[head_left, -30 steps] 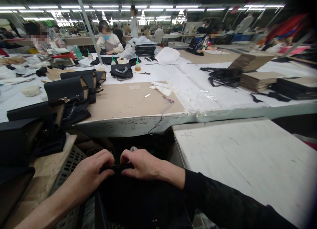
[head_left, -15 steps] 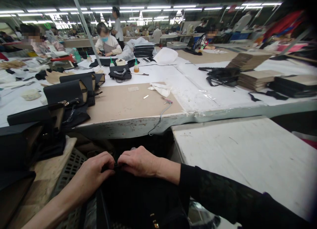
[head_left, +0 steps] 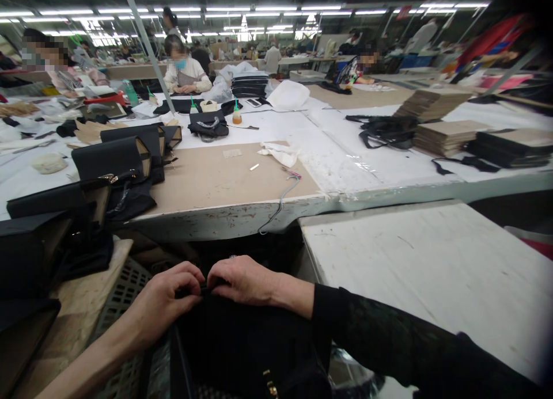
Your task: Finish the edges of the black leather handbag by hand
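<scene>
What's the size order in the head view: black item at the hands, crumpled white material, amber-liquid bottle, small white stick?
1. Black item (nearest, so its size looks exaggerated)
2. Crumpled white material
3. Amber-liquid bottle
4. Small white stick

Black bags [head_left: 110, 159], worktables [head_left: 328, 140] and strip lights [head_left: 273, 8] (rows of them) show a factory workshop

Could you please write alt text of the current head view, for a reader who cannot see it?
A person's left hand and right hand grip the upper edge of a black item with gold-coloured fittings. Black bags stand at left; co-workers are beyond the cluttered worktable.
</scene>
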A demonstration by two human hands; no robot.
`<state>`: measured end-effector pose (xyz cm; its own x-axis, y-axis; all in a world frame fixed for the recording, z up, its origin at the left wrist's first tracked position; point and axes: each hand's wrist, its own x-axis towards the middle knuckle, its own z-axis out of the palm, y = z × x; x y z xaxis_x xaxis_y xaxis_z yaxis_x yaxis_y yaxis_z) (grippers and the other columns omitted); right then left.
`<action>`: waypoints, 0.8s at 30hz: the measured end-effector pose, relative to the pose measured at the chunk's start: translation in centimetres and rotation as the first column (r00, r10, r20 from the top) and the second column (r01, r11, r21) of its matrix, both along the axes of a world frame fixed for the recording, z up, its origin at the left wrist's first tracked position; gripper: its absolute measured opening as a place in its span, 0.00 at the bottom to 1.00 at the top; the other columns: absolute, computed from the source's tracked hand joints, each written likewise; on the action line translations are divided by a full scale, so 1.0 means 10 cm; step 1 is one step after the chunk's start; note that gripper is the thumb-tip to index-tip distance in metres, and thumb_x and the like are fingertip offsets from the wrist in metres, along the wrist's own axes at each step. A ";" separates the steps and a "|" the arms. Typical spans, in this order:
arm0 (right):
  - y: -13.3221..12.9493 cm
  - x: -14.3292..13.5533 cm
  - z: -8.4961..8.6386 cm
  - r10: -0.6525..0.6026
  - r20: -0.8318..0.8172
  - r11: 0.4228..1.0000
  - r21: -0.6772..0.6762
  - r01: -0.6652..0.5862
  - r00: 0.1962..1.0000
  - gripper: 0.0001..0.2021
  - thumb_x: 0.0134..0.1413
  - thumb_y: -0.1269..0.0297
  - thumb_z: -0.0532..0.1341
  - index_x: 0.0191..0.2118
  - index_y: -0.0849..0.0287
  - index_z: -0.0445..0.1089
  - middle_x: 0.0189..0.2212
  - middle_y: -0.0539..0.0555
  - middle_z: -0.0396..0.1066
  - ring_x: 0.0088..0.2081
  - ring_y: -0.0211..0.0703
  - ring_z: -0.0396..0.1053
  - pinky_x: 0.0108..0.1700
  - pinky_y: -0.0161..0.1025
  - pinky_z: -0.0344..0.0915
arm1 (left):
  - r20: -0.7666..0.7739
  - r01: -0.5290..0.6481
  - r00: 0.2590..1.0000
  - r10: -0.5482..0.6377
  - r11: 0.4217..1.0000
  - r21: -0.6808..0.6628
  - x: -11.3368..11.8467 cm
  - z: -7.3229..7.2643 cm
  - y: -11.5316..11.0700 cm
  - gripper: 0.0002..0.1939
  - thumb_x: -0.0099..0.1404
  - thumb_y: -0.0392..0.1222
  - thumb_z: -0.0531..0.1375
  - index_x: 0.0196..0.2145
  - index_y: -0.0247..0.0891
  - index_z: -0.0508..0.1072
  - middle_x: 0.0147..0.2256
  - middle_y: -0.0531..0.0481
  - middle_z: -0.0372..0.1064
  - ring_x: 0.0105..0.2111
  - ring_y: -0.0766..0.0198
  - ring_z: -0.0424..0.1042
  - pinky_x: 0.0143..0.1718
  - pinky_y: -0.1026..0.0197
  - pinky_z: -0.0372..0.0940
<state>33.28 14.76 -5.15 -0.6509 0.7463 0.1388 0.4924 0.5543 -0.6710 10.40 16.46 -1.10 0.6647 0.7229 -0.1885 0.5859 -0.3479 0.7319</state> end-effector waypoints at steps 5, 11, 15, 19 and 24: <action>-0.01 0.00 0.01 -0.001 -0.031 1.000 -0.009 0.001 1.000 0.07 0.58 0.69 0.64 0.43 0.57 0.74 0.40 0.51 0.77 0.41 0.43 0.74 0.44 0.35 0.66 | 0.046 0.020 0.999 -0.017 0.997 -0.075 -0.01 0.01 0.01 0.07 0.60 0.32 0.61 0.26 0.39 0.73 0.43 0.53 0.70 0.43 0.64 0.71 0.44 0.64 0.62; -0.02 0.00 -0.03 0.015 -0.056 0.999 0.038 -0.012 0.998 0.07 0.60 0.69 0.63 0.43 0.56 0.74 0.40 0.51 0.77 0.40 0.42 0.73 0.42 0.34 0.65 | 0.007 0.013 1.000 -0.013 1.000 0.002 -0.04 0.02 -0.01 0.06 0.62 0.32 0.61 0.28 0.40 0.72 0.45 0.53 0.70 0.45 0.62 0.71 0.46 0.62 0.62; -0.02 0.01 -0.06 0.018 -0.071 0.998 0.057 -0.014 0.997 0.07 0.60 0.69 0.63 0.44 0.55 0.74 0.40 0.50 0.76 0.40 0.41 0.73 0.42 0.34 0.65 | -0.042 0.019 0.999 -0.014 0.993 0.120 -0.07 -0.01 -0.04 0.06 0.65 0.35 0.60 0.30 0.41 0.73 0.48 0.52 0.69 0.45 0.62 0.72 0.46 0.61 0.62; -0.02 0.02 -0.07 0.017 -0.064 0.998 0.060 -0.013 0.998 0.07 0.60 0.69 0.63 0.44 0.55 0.74 0.39 0.50 0.76 0.39 0.40 0.73 0.42 0.34 0.65 | -0.058 0.049 0.997 -0.041 0.988 0.146 -0.07 -0.04 -0.03 0.06 0.66 0.35 0.60 0.32 0.42 0.75 0.50 0.53 0.69 0.47 0.62 0.72 0.48 0.61 0.63; -0.02 0.05 -0.07 0.026 -0.067 0.998 0.053 -0.023 0.997 0.05 0.61 0.69 0.63 0.42 0.55 0.74 0.38 0.50 0.76 0.39 0.40 0.73 0.42 0.34 0.65 | -0.033 0.034 0.999 -0.030 0.992 0.125 -0.09 -0.11 -0.02 0.07 0.66 0.37 0.60 0.34 0.45 0.79 0.49 0.53 0.70 0.48 0.60 0.73 0.49 0.60 0.64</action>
<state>33.78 14.61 -5.90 -0.6569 0.7208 0.2213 0.4328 0.6008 -0.6720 9.46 16.28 -2.17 0.6830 0.7208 -0.1180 0.5947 -0.4550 0.6628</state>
